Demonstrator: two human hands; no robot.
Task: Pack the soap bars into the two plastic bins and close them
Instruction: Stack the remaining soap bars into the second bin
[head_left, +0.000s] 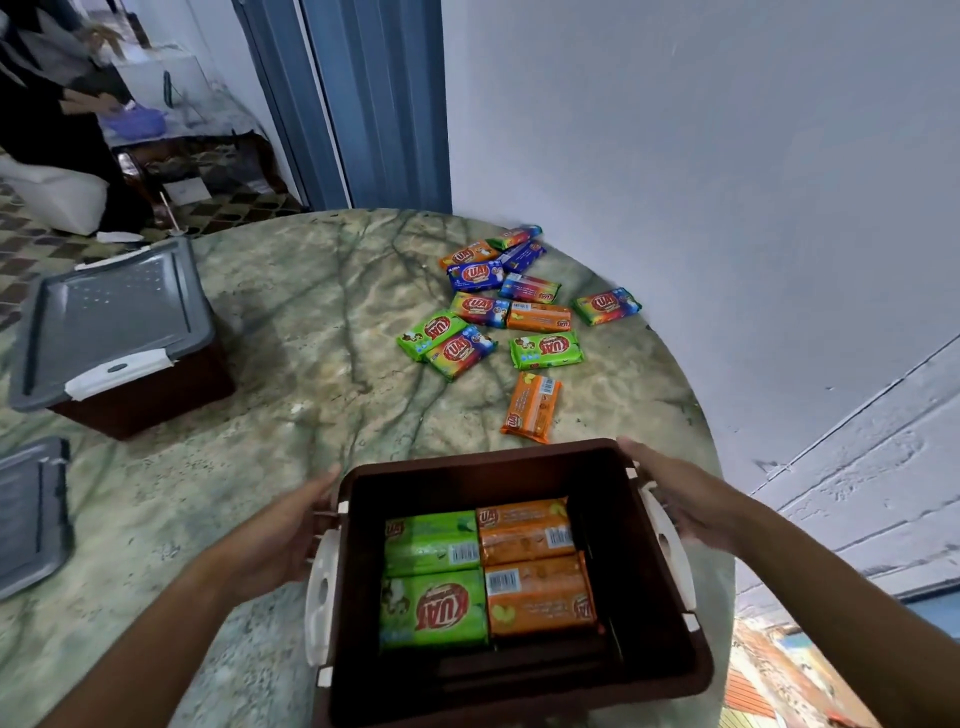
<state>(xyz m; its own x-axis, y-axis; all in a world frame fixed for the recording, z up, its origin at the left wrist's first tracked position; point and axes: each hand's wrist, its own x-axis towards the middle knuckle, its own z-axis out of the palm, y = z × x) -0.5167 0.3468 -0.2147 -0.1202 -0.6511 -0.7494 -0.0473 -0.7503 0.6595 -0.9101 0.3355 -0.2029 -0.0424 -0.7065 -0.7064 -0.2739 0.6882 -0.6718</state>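
Note:
An open brown plastic bin (649, 670) stands at the table's near edge. Inside lie several wrapped soap bars, green ones (434, 608) on the left and orange ones (537, 597) on the right. My left hand (283, 535) lies against the bin's left side by its white latch (319, 597), fingers fairly straight. My right hand (680, 493) lies flat against the right side by the other latch. Several loose soap bars (514, 312) lie scattered on the far right of the table, one orange bar (532, 408) nearest the bin. A second brown bin (140, 395) at the left has its grey lid (111, 322) on.
The round marble table (291, 374) stands against a white wall on the right. A loose grey lid (28, 514) lies at the table's left edge. Another person works at a table in the far left room beyond a blue door frame.

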